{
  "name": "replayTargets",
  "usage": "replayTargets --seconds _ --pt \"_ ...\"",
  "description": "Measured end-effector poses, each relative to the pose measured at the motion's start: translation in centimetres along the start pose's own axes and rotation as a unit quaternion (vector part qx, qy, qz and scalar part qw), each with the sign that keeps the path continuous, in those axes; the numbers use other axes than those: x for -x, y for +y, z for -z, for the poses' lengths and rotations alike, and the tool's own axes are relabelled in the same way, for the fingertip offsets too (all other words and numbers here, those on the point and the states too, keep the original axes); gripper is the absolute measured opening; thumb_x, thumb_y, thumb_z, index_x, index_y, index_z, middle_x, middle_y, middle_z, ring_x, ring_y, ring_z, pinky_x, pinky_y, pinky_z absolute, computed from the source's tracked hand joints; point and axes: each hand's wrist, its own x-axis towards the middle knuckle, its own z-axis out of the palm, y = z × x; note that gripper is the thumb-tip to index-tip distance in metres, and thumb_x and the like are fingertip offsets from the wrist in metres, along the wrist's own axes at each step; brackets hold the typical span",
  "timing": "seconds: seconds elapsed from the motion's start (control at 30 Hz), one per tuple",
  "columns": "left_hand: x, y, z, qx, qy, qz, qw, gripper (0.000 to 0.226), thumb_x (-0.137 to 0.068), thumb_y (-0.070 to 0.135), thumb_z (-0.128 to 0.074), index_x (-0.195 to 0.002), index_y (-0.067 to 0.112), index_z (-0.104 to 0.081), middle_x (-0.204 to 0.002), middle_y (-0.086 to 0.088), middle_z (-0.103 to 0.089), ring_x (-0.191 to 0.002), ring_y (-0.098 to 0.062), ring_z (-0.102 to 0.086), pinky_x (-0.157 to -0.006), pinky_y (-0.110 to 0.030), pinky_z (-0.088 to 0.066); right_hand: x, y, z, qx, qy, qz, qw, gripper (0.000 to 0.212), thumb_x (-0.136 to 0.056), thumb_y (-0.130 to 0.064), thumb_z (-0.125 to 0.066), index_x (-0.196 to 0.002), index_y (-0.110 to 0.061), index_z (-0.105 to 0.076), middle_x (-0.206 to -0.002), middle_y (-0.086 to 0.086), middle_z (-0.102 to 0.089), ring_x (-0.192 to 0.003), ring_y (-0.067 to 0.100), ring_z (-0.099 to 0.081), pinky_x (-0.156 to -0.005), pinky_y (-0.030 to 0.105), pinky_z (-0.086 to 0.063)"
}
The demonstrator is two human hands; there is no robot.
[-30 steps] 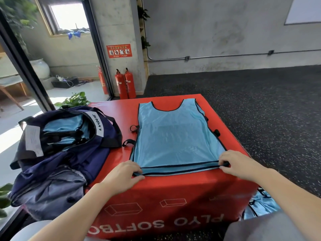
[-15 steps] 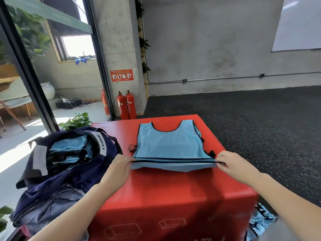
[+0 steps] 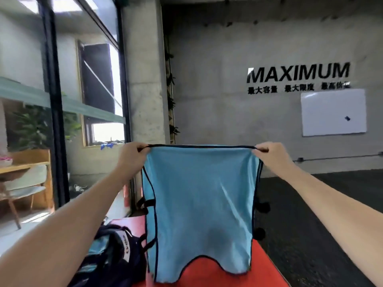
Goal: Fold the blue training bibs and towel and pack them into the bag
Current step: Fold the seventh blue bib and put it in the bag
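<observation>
A light blue training bib (image 3: 199,204) with dark trim hangs upside down in the air in front of me, its neck cut-out at the bottom. My left hand (image 3: 130,156) pinches the left corner of its hem. My right hand (image 3: 269,155) pinches the right corner, and the hem is stretched taut between them. Below, the red soft box (image 3: 207,272) shows under the bib. At the lower left lies the dark navy bag (image 3: 112,257), open, with blue fabric inside.
A concrete pillar (image 3: 145,100) and a glass wall with a dark frame (image 3: 51,100) stand to the left. A wooden chair (image 3: 27,183) sits beyond the glass. Dark rubber floor (image 3: 310,235) spreads to the right, with a whiteboard (image 3: 333,112) on the far wall.
Both hands have lifted the bib by its hem from the red box up into the air. My head has tilted up toward the wall.
</observation>
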Motion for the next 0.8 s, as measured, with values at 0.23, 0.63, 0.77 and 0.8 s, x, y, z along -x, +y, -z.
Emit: replayTargets --seconds 0.23,0.63,0.77,0.8 --pt "-4.3 5.8 7.8 -0.039 -0.023 -0.014 0.999 0.028 -0.096 0.017 -0.058 -0.073 0.002 -0.066 -0.062 -0.003 -0.055 -0.062 -0.022 -0.049 -0.057 -0.029 -0.037 -3.8 -6.3 6.9 -0.055 -0.018 -0.017 0.998 0.022 -0.095 -0.019 -0.069 -0.114 -0.009 -0.075 -0.099 0.0 -0.071 -0.101 0.021 -0.066 -0.09 0.03 -0.046" --pt "-5.3 0.6 8.4 0.057 -0.12 0.058 0.989 0.014 -0.093 0.011 -0.069 -0.083 0.007 -0.078 -0.094 -0.013 -0.074 -0.088 -0.03 -0.069 -0.088 -0.045 -0.059 -4.0 -5.1 4.8 -0.082 -0.076 -0.044 0.993 0.008 -0.087 -0.021 -0.078 -0.091 -0.014 -0.079 -0.087 -0.006 -0.074 -0.084 0.009 -0.066 -0.069 0.013 -0.046" --pt "-5.0 -3.4 4.9 0.048 -0.169 0.091 0.98 0.012 -0.094 0.01 -0.068 -0.09 0.005 -0.077 -0.099 -0.02 -0.073 -0.085 -0.023 -0.064 -0.093 -0.049 -0.055 -4.2 -1.9 0.6 -0.087 -0.099 -0.075 0.988 0.01 -0.085 -0.019 -0.08 -0.093 -0.014 -0.079 -0.09 -0.002 -0.076 -0.086 0.011 -0.069 -0.069 0.015 -0.048" --pt "-4.8 -4.6 3.7 0.031 -0.171 0.091 0.981 0.012 -0.094 0.011 -0.068 -0.089 0.006 -0.078 -0.097 -0.019 -0.073 -0.083 -0.023 -0.063 -0.091 -0.049 -0.055 -4.1 -1.0 -0.7 -0.088 -0.105 -0.081 0.987 0.01 -0.084 -0.018 -0.081 -0.093 -0.014 -0.079 -0.09 -0.002 -0.077 -0.088 0.012 -0.07 -0.072 0.018 -0.049"
